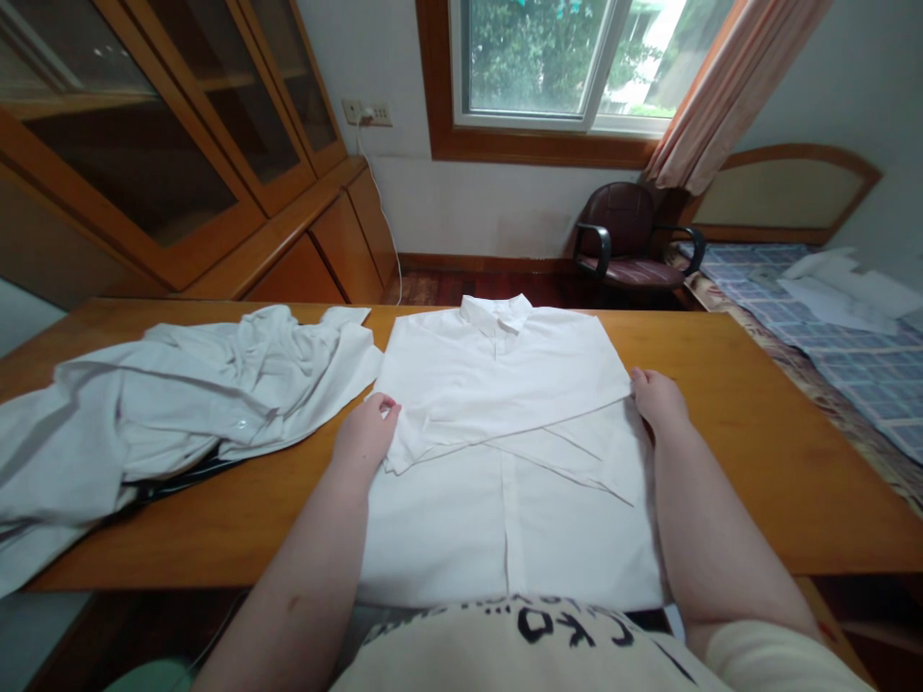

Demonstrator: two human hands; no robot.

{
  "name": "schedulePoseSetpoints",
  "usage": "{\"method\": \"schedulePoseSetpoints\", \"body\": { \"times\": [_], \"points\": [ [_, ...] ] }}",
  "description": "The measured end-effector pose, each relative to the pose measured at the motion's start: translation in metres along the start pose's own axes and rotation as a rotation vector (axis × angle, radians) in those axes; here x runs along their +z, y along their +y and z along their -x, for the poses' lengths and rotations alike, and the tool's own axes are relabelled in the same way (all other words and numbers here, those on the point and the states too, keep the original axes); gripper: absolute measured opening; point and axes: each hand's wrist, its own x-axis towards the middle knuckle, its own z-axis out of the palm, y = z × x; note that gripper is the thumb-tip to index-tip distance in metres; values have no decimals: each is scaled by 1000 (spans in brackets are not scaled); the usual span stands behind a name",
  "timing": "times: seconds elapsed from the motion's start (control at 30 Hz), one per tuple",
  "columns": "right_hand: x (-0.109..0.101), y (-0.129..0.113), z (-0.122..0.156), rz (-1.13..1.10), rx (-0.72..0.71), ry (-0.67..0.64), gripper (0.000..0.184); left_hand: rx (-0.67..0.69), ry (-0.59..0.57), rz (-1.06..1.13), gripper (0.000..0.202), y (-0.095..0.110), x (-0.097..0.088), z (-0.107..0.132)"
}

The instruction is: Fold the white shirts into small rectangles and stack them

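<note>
Wooden bench [757, 461]: one white long-sleeved collared shirt [497, 413], laid flat between left grip [382, 413] and right grip [641, 386], sleeves crossed over its front, collar beyond both. Each grip closed, thumb and fingers pinching a side edge of the shirt. Crumpled white garment [194, 384], left of the left grip.
</note>
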Motion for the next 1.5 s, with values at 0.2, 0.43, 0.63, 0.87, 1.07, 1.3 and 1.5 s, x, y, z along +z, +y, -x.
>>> {"method": "schedulePoseSetpoints", "body": {
  "times": [0.2,0.43,0.63,0.87,1.07,1.3,1.5],
  "points": [
    [3,-6,2,-13,-37,-17,39,66,-13,-22,24,0,2,-2],
    [8,-5,-3,23,-15,10,51,51,-16,-4,21,-2,3,-3],
    [8,-3,-4,5,37,-4,58,46,-15,0,20,-3,4,-4],
    [1,-4,2,-80,12,17,52,53,-13,5,21,-3,4,-3],
    [0,1,1,-165,-16,0,38,49,-14,7,21,-2,3,-2],
    [5,6,-5,-257,1,85,49,47,-19,22,21,-1,2,-2],
    [0,12,-5,-252,92,87,56,37,-25,17,22,1,-1,0]
  ]
}}
